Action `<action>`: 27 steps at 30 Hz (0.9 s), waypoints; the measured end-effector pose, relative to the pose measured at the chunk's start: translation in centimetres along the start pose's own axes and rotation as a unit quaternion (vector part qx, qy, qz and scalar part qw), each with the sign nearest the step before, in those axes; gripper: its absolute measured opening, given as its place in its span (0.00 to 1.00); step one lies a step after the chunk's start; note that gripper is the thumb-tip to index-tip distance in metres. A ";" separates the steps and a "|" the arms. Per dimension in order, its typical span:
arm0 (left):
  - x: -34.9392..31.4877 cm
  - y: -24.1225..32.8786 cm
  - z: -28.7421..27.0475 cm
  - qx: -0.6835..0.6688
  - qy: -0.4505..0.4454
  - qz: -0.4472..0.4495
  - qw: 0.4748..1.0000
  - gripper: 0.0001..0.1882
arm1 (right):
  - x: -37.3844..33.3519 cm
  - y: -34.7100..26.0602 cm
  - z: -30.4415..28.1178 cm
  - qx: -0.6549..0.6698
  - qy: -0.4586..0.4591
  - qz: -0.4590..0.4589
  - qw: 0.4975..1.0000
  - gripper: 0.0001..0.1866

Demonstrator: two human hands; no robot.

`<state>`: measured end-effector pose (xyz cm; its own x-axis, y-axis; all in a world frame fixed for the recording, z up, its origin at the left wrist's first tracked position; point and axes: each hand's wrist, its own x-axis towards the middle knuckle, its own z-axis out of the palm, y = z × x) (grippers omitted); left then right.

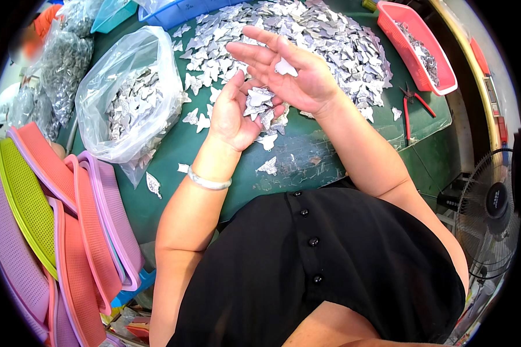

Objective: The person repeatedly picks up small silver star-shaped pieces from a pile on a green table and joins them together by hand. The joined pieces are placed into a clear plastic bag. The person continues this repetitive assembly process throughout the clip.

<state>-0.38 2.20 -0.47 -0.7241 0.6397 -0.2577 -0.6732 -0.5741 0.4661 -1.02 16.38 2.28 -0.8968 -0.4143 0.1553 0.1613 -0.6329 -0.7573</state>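
My left hand (235, 118) is cupped, palm up, around a small stack of silver butterfly-shaped metal pieces (259, 99). Just above and to its right, my right hand (307, 75) is open with its fingers stretched out. A single butterfly piece (285, 67) lies against the right palm. Behind both hands spreads a large heap of the same metal pieces (341, 52). A few loose ones, such as a butterfly piece (267, 166), lie on the green tabletop (307, 141) near my left wrist. Pieces under my hands are partly hidden.
A clear plastic bag (92, 110) of metal pieces stands at the left. Stacked pink, purple and green plastic baskets (87, 231) crowd the lower left. Red-handled pliers (408, 113) and a pink basket (446, 84) holding pieces are at the right. A fan (495, 202) stands beyond the table.
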 end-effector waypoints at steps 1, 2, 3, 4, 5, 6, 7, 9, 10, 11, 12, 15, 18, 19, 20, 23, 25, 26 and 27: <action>0.0 0.0 0.1 -0.004 -0.009 -0.005 1.000 0.27 | -0.1 -0.2 0.1 -0.072 0.010 0.003 0.997 0.28; -0.1 0.0 0.1 -0.007 -0.018 -0.011 1.000 0.27 | -0.2 -0.3 0.2 -0.142 0.020 0.006 0.990 0.28; -0.2 0.0 0.3 -0.010 -0.013 0.000 1.000 0.26 | -0.3 -0.3 0.7 -0.200 0.012 -0.001 0.980 0.28; -0.4 -0.1 0.5 -0.014 -0.007 0.010 1.000 0.26 | -0.4 -0.1 1.3 -0.256 0.003 -0.008 0.967 0.28; -0.4 -0.1 0.7 -0.017 -0.003 0.021 1.000 0.25 | -0.5 -0.1 1.7 -0.313 -0.006 -0.017 0.950 0.28; -0.4 -0.1 0.6 -0.019 0.001 0.012 1.000 0.24 | -0.5 -0.4 1.9 -0.279 0.011 -0.003 0.960 0.28; -0.3 0.0 0.2 -0.021 0.005 0.003 1.000 0.22 | -0.6 -0.8 2.0 -0.245 0.027 0.010 0.969 0.27; -0.2 0.4 -0.1 -0.014 0.012 0.004 1.000 0.19 | -0.4 -0.9 1.2 -0.209 0.071 -0.019 0.975 0.24; -0.3 0.7 -0.1 -0.004 0.015 0.015 1.000 0.17 | -0.2 -0.9 0.7 -0.191 0.091 -0.035 0.977 0.23; -0.4 1.1 -0.1 0.006 0.018 0.026 0.999 0.16 | -0.1 -1.3 -0.2 -0.228 0.112 -0.059 0.965 0.22; -0.7 2.0 0.2 0.013 0.023 0.042 0.999 0.11 | -0.2 -1.8 -0.9 -0.265 0.133 -0.086 0.951 0.21; -1.9 6.0 0.3 0.024 -0.016 0.116 0.993 0.09 | -1.2 -3.4 -2.3 -0.465 0.188 -0.051 0.864 0.21; -4.4 11.0 0.9 0.091 0.012 0.257 0.962 0.09 | -2.8 -5.1 -3.9 -0.725 0.147 -0.055 0.670 0.28; -5.1 12.5 1.0 0.160 0.062 0.320 0.932 0.09 | -3.6 -5.5 -4.6 -0.800 0.123 -0.074 0.583 0.30; -6.0 13.8 0.9 0.228 0.114 0.383 0.888 0.08 | -4.1 -5.9 -5.1 -0.862 0.094 -0.094 0.489 0.32; -7.6 16.3 0.8 0.332 0.243 0.486 0.771 0.09 | -6.2 -7.2 -5.6 -0.899 0.086 0.029 0.428 0.40; -7.9 18.3 -1.8 0.438 0.280 0.423 0.742 0.10 | -7.4 -7.5 -6.7 -0.905 0.070 0.049 0.417 0.43; -7.6 18.4 -2.0 0.489 0.295 0.387 0.724 0.11 | -7.6 -7.4 -7.0 -0.906 0.065 0.046 0.415 0.42; -7.7 18.0 -2.2 0.529 0.293 0.349 0.715 0.15 | -7.8 -7.4 -7.2 -0.908 0.060 0.042 0.413 0.41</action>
<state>-7.29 -14.17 8.01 -0.9758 -0.1165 0.1848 0.1499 0.2585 0.9543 1.85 29.01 2.10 -0.9508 -0.2811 0.1301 -0.2835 0.9590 -0.0002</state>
